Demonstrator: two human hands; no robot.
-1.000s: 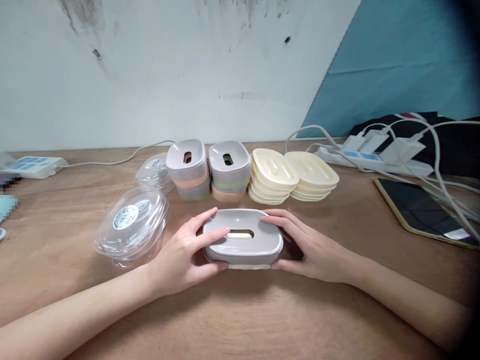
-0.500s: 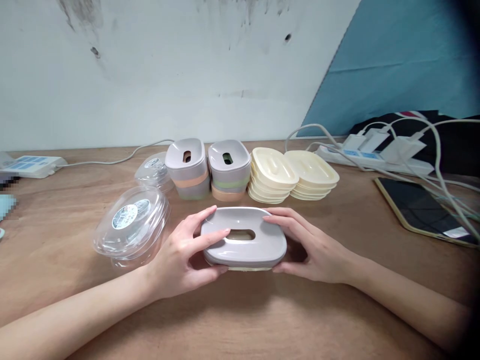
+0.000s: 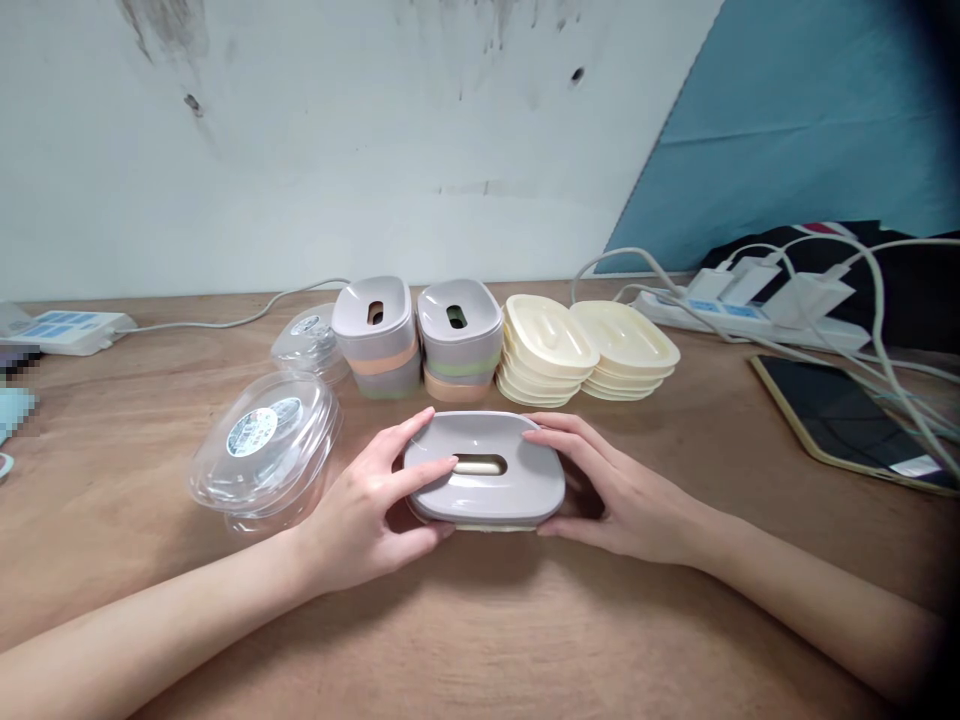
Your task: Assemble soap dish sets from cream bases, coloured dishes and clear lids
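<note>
Between my hands is a grey oval plastic cover [image 3: 487, 495] with a slot in its middle, and a cream edge shows beneath its rim. My left hand [image 3: 367, 500] grips its left end, the thumb at the front edge and a finger reaching the slot. My right hand [image 3: 622, 490] holds the right end, thumb at the front and fingers on top. Behind it stand two stacks of similar covers, one grey and orange [image 3: 375, 345], the other grey, green and orange [image 3: 460, 345]. Beside them are two stacks of cream oval trays [image 3: 551, 335] [image 3: 626, 340].
Clear plastic containers with round labels [image 3: 262, 450] stand left of my left hand, more [image 3: 307, 340] behind. A phone-like tablet [image 3: 847, 420] lies at the right. A power strip [image 3: 810, 325] with plugs and white cables is behind it; another [image 3: 71, 330] sits far left.
The grey cover has tilted slightly, and the cream piece under it now shows through the slot. Both hands keep nearly the same hold on it.
</note>
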